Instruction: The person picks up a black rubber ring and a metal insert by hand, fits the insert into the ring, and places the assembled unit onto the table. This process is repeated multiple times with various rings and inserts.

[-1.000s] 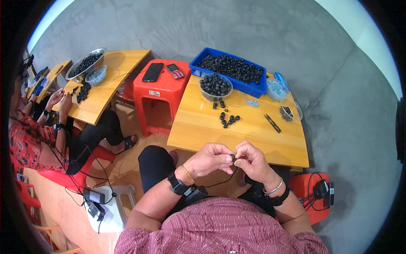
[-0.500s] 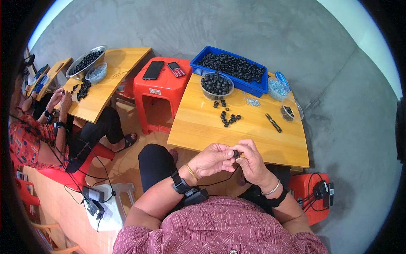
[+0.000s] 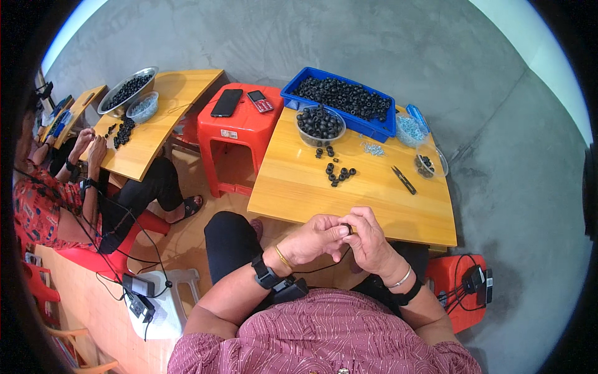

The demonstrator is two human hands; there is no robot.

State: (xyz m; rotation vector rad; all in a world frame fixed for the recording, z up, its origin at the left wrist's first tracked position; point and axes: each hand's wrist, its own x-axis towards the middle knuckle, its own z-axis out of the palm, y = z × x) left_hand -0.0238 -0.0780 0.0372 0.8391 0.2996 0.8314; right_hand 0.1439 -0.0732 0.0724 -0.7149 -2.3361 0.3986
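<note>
Just in front of the table's near edge, my left hand (image 3: 311,240) and my right hand (image 3: 374,244) meet, fingers pinched together. Between them is a small round black part (image 3: 347,229), mostly covered by thumbs and fingertips. Beyond my hands, on the wooden table (image 3: 293,196), lies a loose group of similar black parts (image 3: 334,175). A clear bowl (image 3: 321,124) heaped with larger black parts stands behind them. Black tweezers (image 3: 403,180) lie toward the table's right side, near a small pile of shiny silvery bits (image 3: 373,149).
A blue tray (image 3: 391,128) full of black parts sits at the back. Clear tubs hold silvery pieces (image 3: 409,129) and a few black parts (image 3: 425,165). Left, a red stool (image 3: 235,128) carries two phones; a co-worker (image 3: 62,199) sits at another table. Cables hang beside both seats.
My fingers have closed further around the black part, with the left thumb now pressed over it, hiding more of it. Both hands stay in nearly the same place.
</note>
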